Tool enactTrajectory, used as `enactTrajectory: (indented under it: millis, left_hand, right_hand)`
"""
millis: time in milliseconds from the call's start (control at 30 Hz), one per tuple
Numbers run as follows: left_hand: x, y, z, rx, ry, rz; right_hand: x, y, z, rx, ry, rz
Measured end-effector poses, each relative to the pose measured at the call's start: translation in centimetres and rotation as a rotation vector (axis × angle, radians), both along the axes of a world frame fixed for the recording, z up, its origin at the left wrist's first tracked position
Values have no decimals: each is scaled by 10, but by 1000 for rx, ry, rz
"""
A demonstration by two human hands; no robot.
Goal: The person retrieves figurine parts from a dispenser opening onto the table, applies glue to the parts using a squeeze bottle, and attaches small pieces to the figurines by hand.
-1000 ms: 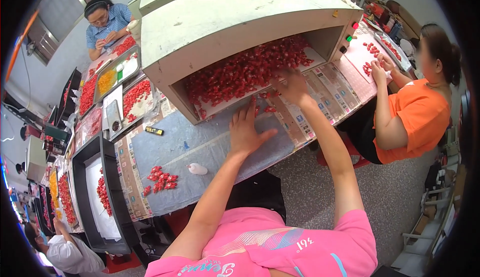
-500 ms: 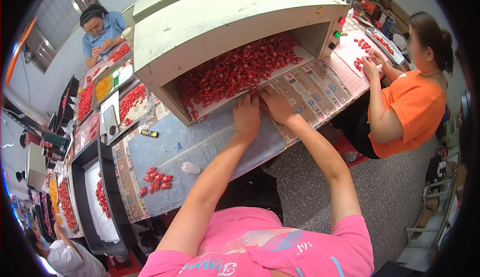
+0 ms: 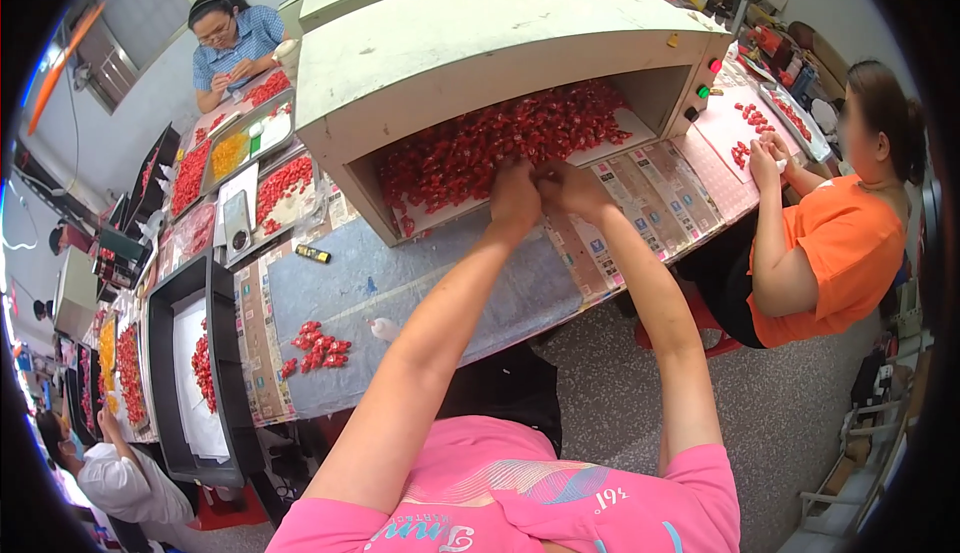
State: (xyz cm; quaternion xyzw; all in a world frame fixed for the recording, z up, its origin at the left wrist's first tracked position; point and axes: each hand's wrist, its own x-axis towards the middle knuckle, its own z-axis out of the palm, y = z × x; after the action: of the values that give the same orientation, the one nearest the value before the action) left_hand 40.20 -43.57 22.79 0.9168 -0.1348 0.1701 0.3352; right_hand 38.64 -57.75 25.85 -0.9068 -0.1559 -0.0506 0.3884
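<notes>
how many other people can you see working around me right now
3: a person in an orange shirt seated on the right, a person in a blue shirt at the far left end, and a person in white at lower left. Others may be hidden.

Speckled grey floor (image 3: 800, 423), window (image 3: 135, 3) upper left

A small factory or packing workshop is shown here. A long work table (image 3: 420, 283) is covered with printed paper, and a big cream box-shaped machine (image 3: 480, 43) is set on it, filled with heaps of little red pieces (image 3: 500, 138). More red and yellow pieces are kept in trays (image 3: 235, 153) along the table. Black bins (image 3: 185, 373) are lined up beside it. Several people are seated around, sorting pieces by hand.
</notes>
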Motion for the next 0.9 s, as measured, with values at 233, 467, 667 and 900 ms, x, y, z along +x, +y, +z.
enactTrajectory:
  millis: [233, 467, 667, 900]
  left_hand:
    - [82, 10, 81, -212, -243, 252]
    - [75, 3, 74, -514, -444, 341]
    - [-53, -31, 56, -595, -408, 164]
    - [-227, 15, 38, -357, -130, -343]
  right_hand:
    - [109, 35, 6, 315, -251, -184]
    - [115, 70, 13, 289, -652, -72]
    - [29, 1, -19, -29, -524, 22]
    - [-28, 47, -18, -233, -413, -25]
